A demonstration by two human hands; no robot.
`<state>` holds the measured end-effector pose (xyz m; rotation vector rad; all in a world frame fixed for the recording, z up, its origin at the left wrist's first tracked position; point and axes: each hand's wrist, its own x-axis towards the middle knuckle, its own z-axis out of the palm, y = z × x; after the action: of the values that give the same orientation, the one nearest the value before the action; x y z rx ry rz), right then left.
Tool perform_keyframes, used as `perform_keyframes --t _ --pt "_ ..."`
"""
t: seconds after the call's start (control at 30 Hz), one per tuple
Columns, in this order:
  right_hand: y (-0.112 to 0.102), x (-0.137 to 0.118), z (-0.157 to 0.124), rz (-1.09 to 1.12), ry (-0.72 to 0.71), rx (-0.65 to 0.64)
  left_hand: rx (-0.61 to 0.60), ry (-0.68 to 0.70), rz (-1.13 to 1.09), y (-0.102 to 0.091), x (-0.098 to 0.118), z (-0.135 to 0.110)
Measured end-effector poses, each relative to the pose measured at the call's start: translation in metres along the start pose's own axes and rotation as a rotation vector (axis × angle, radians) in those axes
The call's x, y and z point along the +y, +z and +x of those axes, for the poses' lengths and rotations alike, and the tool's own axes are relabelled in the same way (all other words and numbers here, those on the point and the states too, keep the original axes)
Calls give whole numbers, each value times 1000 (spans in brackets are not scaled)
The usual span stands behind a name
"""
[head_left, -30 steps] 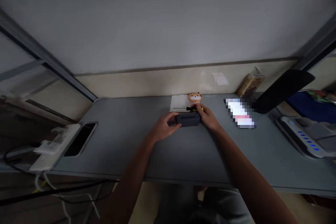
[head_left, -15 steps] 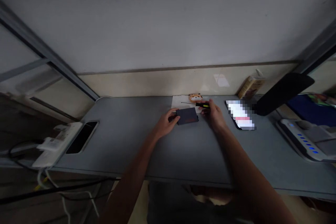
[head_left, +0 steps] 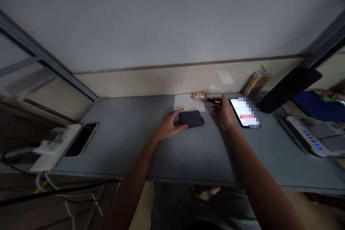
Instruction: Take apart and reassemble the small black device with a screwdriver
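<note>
A small dark grey box (head_left: 192, 119) lies flat on the grey desk (head_left: 134, 143). My left hand (head_left: 170, 124) grips its left end, fingers curled round it. My right hand (head_left: 223, 111) is just right of the box, closed on a black-and-yellow screwdriver (head_left: 213, 101) that points left toward a small orange animal figure (head_left: 198, 96). A white sheet of paper (head_left: 185, 102) lies behind the box.
A lit phone (head_left: 244, 112) lies right of my right hand. A carton (head_left: 256, 83) and a dark lamp head (head_left: 291, 88) stand at the back right, a device with blue lights (head_left: 309, 138) at far right. A cable slot (head_left: 81, 139) and a power strip (head_left: 51, 147) sit left.
The box has gone from standing on edge to lying flat. My right hand lifted the screwdriver off the paper and moved right, away from the box.
</note>
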<state>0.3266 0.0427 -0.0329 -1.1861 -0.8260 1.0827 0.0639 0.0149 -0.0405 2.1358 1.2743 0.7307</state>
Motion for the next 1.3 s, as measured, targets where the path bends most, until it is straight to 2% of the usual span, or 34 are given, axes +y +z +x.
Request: perform_keyframes --t 0.1,0.27,0.57,0.73,0.97,1.07,1.17,1.23,1.3 --pt "-2 -2 1 18 4 16 -50 18 37 -2 4 -5" --pt "-2 -6 1 67 21 52 -25 75 25 -2 10 -6" --pt "-7 -22 1 129 -102 114 -1 109 -15 -6 15 -3" --pt "-9 -28 0 171 -176 131 33 19 -54 -2 5 6" --pt "-7 -22 -1 119 -125 159 117 -45 -31 5 0 9" --pt "-7 -20 -1 124 -106 155 240 15 1 7 2 5" --pt "-8 -17 0 122 -91 148 366 95 128 10 10 2" --pt "-8 -16 0 115 -76 139 358 154 227 13 20 2" --pt "-8 -15 0 108 -60 125 293 214 301 19 30 2"
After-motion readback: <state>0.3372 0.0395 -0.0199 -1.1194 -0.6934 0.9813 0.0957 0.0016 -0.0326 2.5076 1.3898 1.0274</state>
